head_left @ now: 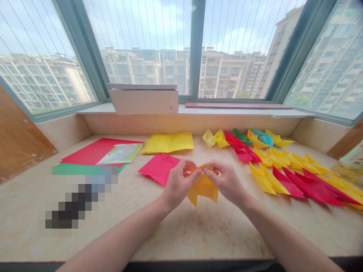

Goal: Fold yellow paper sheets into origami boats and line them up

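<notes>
Across the counter (198, 241), paper boats (286, 183) spread from twelve to three o'clock; a white box (144, 100) stands at eleven, red paper (85, 152) lies toward ten. Nearer, the left hand (181, 179) partly hides a pink sheet (157, 169). At centre, its fingers and the right hand's (227, 175) grasp folded yellow paper (204, 187).

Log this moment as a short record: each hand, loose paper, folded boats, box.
Left hand: holding folded orange-yellow paper piece
Right hand: holding the same piece, other side
Loose paper: red paper sheet, left; creased yellow paper, farther back; pinkish-red square sheet, beside left hand
Boats: mostly yellow and red folded-paper boats, right
Box: white rectangular cardboard box, on window ledge
</notes>
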{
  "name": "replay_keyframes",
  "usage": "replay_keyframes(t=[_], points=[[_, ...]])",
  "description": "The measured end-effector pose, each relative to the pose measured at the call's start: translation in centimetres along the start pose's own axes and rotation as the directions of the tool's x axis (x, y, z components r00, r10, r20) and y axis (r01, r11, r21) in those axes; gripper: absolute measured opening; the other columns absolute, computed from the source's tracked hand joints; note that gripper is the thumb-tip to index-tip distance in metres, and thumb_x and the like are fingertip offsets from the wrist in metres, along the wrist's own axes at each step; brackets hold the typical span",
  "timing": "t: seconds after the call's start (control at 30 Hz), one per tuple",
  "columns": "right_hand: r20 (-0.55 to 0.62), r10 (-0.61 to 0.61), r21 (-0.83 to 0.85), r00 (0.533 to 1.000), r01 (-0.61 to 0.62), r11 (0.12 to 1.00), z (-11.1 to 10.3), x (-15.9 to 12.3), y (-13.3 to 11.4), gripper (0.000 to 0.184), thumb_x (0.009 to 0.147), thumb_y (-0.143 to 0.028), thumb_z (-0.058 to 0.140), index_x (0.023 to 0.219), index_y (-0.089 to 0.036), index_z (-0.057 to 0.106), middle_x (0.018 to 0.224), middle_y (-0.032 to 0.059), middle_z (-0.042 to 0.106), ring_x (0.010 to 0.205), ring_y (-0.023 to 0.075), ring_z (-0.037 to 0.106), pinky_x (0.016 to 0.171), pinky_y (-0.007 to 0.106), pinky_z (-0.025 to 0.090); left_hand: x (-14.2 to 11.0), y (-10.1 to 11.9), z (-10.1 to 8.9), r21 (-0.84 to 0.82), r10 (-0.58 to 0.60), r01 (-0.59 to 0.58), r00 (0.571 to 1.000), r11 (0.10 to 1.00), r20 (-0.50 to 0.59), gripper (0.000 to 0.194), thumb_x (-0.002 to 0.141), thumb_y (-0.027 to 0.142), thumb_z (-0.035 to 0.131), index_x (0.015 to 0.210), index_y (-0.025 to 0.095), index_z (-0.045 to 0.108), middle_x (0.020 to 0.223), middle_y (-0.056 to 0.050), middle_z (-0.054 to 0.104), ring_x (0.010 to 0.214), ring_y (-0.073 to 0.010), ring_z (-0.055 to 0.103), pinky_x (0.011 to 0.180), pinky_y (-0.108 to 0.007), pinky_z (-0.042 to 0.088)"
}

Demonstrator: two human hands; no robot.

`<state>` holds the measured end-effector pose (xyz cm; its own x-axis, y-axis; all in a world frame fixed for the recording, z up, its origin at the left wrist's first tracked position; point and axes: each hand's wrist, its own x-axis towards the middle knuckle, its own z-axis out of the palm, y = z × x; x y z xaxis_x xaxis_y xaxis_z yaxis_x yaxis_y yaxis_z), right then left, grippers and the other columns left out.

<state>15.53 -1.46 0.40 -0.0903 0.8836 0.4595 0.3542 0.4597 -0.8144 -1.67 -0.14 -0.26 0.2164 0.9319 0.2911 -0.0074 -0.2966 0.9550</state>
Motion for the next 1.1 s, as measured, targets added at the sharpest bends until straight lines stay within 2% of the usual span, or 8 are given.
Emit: replay_keyframes(t=[0.07,0.13,0.33,0.7,0.93,1.1], points=[[-0.012,-0.012,-0.031,1.0,0.011,0.999,0.08,-0.06,0.05,0.015,0.087,-0.032,0.063,0.087,-0.02,0.074,0.078,0.0024,0.071,0.066,0.0158,0.057,0.06,0.028,0.044,0.01,0.33,-0.14,0.084,0.031,-0.027,0.999,0.996,-0.043,0.024,0.079,0.039,0.073,0.082,0.017,0.064,0.083,-0.004,0.071,0.081,-0.0185,0.068,0.075,-0.028,0.053],[-0.014,-0.022,-0.045,1.0,0.021,0.999,0.12,-0.1,0.12,0.015,0.087,-0.031,0.063,0.086,-0.021,0.074,0.077,0.0018,0.07,0.066,0.0155,0.057,0.059,0.027,0.043,0.01,0.6,-0.23,0.098,0.027,-0.021,0.998,0.995,-0.055,0.022,0.08,0.038,0.072,0.078,0.016,0.066,0.077,-0.003,0.071,0.075,-0.0175,0.067,0.073,-0.027,0.053],[-0.025,-0.046,-0.044,0.999,0.045,0.998,0.04,-0.15,0.05,0.014,0.087,-0.031,0.063,0.088,-0.021,0.074,0.077,0.0018,0.069,0.066,0.0156,0.056,0.061,0.028,0.044,0.02,0.58,-0.21,0.034,-0.022,0.024,0.999,0.999,-0.037,0.023,0.079,0.037,0.073,0.088,0.016,0.07,0.083,-0.005,0.075,0.08,-0.0199,0.07,0.074,-0.028,0.054],[-0.024,-0.062,-0.071,0.998,0.06,0.996,-0.01,-0.19,-0.05,0.014,0.088,-0.031,0.063,0.085,-0.021,0.073,0.076,0.0015,0.069,0.066,0.0156,0.055,0.061,0.028,0.043,-0.04,0.54,-0.36,0.076,0.048,-0.049,0.999,0.996,0.013,0.02,0.085,0.034,0.067,0.086,0.015,0.072,0.08,-0.004,0.074,0.08,-0.0188,0.069,0.073,-0.025,0.053],[-0.045,-0.072,-0.095,0.996,0.068,0.993,0.0,-0.21,-0.26,0.008,0.086,-0.025,0.065,0.082,-0.021,0.07,0.073,-0.0002,0.067,0.067,0.0147,0.055,0.062,0.027,0.043,-0.12,0.69,-0.31,0.15,0.104,-0.111,0.993,0.982,0.054,0.02,0.089,0.032,0.062,0.086,0.014,0.071,0.08,-0.004,0.073,0.079,-0.0177,0.069,0.073,-0.025,0.054],[-0.01,-0.11,-0.141,0.994,0.107,0.984,0.06,-0.33,-0.46,0.007,0.085,-0.019,0.066,0.08,-0.02,0.07,0.071,-0.0003,0.064,0.065,0.0148,0.055,0.061,0.026,0.042,-0.13,0.18,-0.29,0.134,0.102,-0.107,0.994,0.985,0.046,0.021,0.086,0.035,0.067,0.091,0.015,0.067,0.085,-0.007,0.074,0.081,-0.0187,0.071,0.074,-0.027,0.055]])
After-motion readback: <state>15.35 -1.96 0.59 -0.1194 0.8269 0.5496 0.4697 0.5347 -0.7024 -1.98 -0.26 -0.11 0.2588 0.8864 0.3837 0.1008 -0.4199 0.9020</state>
